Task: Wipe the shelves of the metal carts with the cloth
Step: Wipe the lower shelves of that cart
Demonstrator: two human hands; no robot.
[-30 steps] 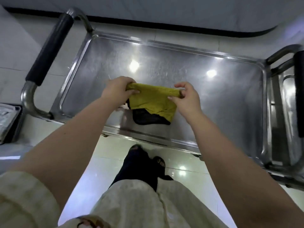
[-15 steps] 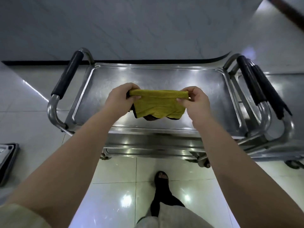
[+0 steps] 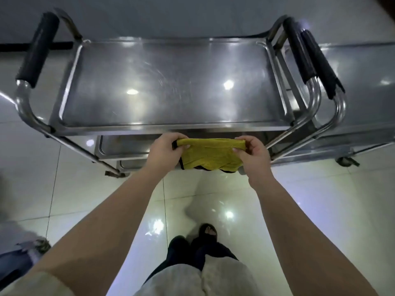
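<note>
Head view.

- One cloth (image 3: 210, 154), mustard yellow with a dark edge along its bottom, is hanging in the air at frame centre. It is sitting just in front of the near cart's front rim and is not lying on any shelf.
- Its long axis is running from 9 to 3 o'clock. The upper folded edge is being pulled taut, and the loose body is drooping toward 6 o'clock.
- The left hand (image 3: 164, 150) is pinching the cloth's 9 o'clock end, with thumb and fingers curled round the fold.
- The right hand (image 3: 254, 157) is pinching the 3 o'clock end the same way, thumb on the near side.
- Two metal carts are standing side by side. The near cart's top shelf (image 3: 171, 82) is filling the 12 o'clock area, bare and reflecting ceiling lights. The second cart (image 3: 363, 92) is sitting at 3 o'clock.
- Three black handle grips are showing. One is at 10 o'clock (image 3: 37, 50), and two are lying close together at 2 o'clock (image 3: 298, 52), (image 3: 320, 63).
- Two lower shelves (image 3: 119, 146), (image 3: 128, 164) are peeking out under the top shelf, at 9 o'clock of the left hand.
- One caster (image 3: 346, 162) is showing under the second cart.
- One sandalled foot (image 3: 208, 231) is standing on the glossy tiled floor (image 3: 85, 189) at 6 o'clock.
</note>
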